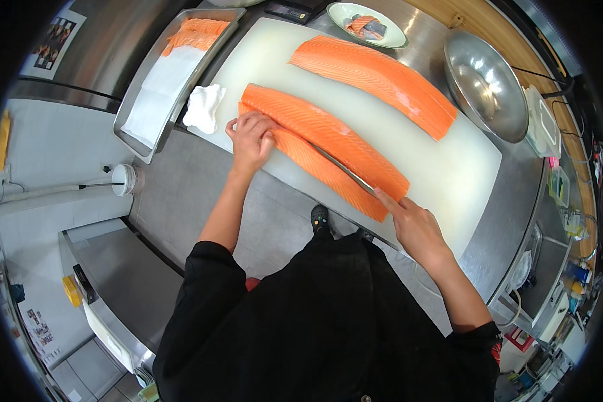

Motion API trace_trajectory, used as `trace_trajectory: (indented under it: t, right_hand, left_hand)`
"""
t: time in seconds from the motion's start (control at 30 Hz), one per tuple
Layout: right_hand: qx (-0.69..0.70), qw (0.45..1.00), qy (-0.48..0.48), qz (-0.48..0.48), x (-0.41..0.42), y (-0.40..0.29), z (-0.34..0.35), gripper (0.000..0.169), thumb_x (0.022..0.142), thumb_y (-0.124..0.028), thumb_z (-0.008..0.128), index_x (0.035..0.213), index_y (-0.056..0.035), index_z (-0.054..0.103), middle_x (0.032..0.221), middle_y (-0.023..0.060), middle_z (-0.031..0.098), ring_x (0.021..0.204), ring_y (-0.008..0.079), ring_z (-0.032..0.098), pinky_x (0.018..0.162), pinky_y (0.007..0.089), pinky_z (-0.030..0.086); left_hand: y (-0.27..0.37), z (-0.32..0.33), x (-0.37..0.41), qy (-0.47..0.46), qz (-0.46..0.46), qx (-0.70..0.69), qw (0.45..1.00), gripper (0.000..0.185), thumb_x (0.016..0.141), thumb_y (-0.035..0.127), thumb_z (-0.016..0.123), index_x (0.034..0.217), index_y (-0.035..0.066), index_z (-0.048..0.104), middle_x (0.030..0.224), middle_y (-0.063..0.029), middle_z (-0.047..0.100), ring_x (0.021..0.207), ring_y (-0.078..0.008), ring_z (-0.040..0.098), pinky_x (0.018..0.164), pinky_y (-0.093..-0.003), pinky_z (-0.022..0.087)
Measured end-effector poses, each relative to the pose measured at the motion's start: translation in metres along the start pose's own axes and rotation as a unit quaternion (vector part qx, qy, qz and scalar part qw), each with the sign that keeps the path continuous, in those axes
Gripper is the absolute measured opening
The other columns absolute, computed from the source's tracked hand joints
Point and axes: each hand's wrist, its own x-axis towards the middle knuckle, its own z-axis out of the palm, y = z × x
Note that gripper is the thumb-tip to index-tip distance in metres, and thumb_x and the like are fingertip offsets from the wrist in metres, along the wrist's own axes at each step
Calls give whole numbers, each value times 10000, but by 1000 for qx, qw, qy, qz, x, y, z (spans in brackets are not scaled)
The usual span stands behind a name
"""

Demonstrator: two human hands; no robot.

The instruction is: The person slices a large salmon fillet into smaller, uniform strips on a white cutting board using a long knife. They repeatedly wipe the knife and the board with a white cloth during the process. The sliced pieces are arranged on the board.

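Observation:
A salmon fillet (331, 131) lies lengthwise across the white cutting board (427, 166), near the board's front edge. Along it runs a cut, with a narrower salmon strip (326, 173) on the side towards me. My right hand (414, 221) grips a long knife, its index finger stretched forward; the handle is hidden in the hand. The knife blade (344, 168) sits in the cut between the two pieces. My left hand (254, 138) presses down on the far left end of the salmon, fingers bent. A second salmon fillet (377, 80) rests farther back on the board.
Left of the board, a metal tray (168, 118) holds salmon pieces (196, 32) and white paper. A crumpled white cloth or paper (204, 108) lies on the board's left edge. Behind are a bowl of fish trimmings (367, 25), a scale (289, 11) and a steel bowl (485, 85).

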Motion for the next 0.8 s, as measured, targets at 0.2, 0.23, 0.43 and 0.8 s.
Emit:
trace_trajectory:
  t: [0.2,0.23,0.43,0.8]
  right_hand:
    - [117,990,-17,74,-41,-9,-31,526,886,42,527,1386,-123,544,839,184,625,705,338,647,695,421,528]
    - [166,983,15,76,-55,-9,-35,503,895,34,531,1374,-119,557,812,183,619,692,333,636,694,412,518]
    - [250,947,119,163,-92,-11,-35,448,941,18,524,1363,-123,581,706,115,542,623,221,540,655,312,477]
    - [339,898,180,214,-109,-11,9,422,945,20,527,1340,-107,602,727,83,571,661,161,558,666,288,482]
  left_hand:
    - [45,0,-3,-128,87,11,988,263,722,171,626,964,119,712,1015,-21,687,1066,-213,581,998,-504,288]
    - [50,0,-4,-141,106,1,984,275,725,185,630,978,115,711,1028,-28,686,1073,-219,578,1006,-503,287]
    - [9,-15,23,-218,201,35,954,286,841,335,657,1019,116,709,1040,-23,687,1027,-194,611,1004,-495,312]
    - [-76,-53,55,-205,65,102,971,326,876,410,657,969,105,729,1046,-7,690,1027,-206,615,962,-499,346]
